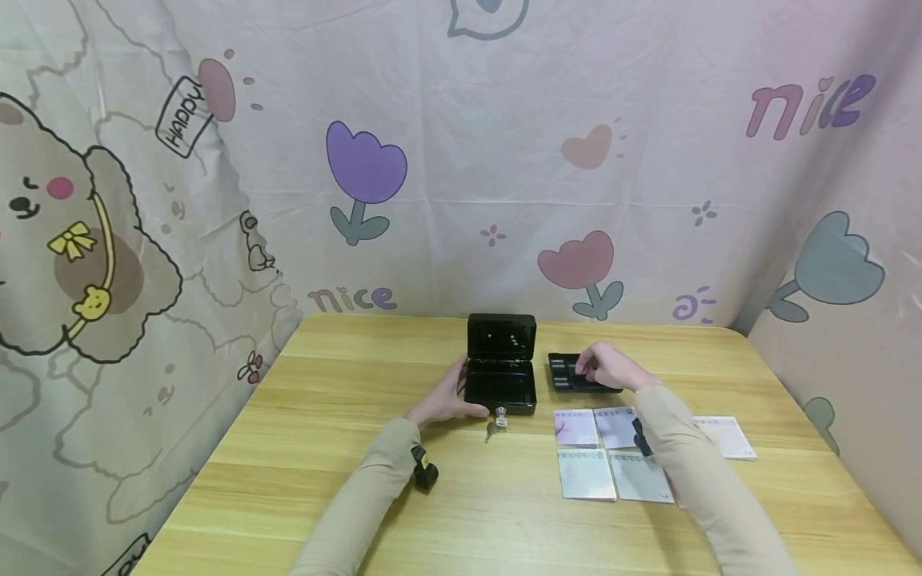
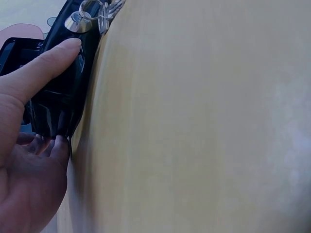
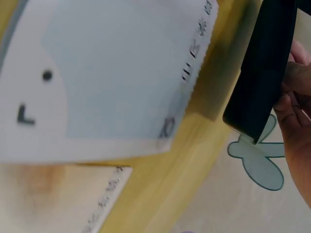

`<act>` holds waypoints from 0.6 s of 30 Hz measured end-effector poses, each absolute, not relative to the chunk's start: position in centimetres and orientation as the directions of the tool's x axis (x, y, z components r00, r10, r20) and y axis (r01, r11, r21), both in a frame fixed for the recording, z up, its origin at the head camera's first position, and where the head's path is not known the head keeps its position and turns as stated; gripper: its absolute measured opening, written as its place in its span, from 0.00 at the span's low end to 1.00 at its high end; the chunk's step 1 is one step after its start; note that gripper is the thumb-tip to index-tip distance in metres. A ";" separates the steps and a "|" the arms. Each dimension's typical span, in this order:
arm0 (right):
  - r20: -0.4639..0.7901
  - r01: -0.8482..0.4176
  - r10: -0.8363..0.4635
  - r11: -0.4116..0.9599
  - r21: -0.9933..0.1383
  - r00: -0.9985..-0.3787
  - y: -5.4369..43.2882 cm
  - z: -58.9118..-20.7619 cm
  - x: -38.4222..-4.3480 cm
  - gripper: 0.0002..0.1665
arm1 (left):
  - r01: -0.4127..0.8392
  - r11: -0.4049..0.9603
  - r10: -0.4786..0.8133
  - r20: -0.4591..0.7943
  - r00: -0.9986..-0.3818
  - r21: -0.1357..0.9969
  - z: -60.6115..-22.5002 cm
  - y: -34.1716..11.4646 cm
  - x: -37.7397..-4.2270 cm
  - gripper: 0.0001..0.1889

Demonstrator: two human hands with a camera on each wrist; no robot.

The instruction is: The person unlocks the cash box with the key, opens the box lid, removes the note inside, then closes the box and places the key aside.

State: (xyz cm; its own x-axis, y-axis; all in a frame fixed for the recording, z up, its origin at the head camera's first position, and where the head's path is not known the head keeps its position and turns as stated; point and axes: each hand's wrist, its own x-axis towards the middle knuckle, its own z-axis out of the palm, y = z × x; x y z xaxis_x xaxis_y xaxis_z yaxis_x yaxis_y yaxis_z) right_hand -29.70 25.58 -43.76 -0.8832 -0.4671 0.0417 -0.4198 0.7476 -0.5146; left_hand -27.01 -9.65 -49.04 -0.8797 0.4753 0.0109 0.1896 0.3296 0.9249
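A small black cash box (image 1: pixel 501 386) stands on the table with its lid (image 1: pixel 502 338) raised. My left hand (image 1: pixel 450 396) grips its left front corner; in the left wrist view the thumb (image 2: pixel 51 63) lies on the front below the lock (image 2: pixel 77 22), fingers curled at the side. Keys (image 1: pixel 491 432) hang from that lock. To the box's right is a black compartment tray (image 1: pixel 564 374). My right hand (image 1: pixel 608 366) reaches down into it, fingertips pinched together at its middle, apparently holding the tray; the exact contact is hidden in the right wrist view.
Several small printed paper pads, including a purple one (image 1: pixel 576 428) and a pale green one (image 1: pixel 587 474), lie in rows in front of the tray. A white pad (image 1: pixel 726 438) lies farther right, partly behind the right sleeve (image 1: pixel 695 472). A patterned cloth backdrop (image 1: pixel 446 264) borders the wooden table (image 1: pixel 324 376).
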 end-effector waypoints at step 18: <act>0.114 -0.507 -0.526 0.707 -0.492 -0.843 23.5 -42.2 -27.8 0.12 | 0.194 0.363 0.468 0.001 -0.884 0.911 -48.8 -9.6 -26.9 0.63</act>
State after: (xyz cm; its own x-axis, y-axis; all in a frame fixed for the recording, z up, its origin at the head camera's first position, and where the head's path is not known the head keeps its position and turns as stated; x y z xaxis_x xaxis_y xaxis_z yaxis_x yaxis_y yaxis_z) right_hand -27.82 23.48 -42.15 -0.8431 -0.5255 0.1141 -0.5075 0.7072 -0.4923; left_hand -26.88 -9.65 -48.84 -0.8837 0.4681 0.0011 0.1937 0.3634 0.9113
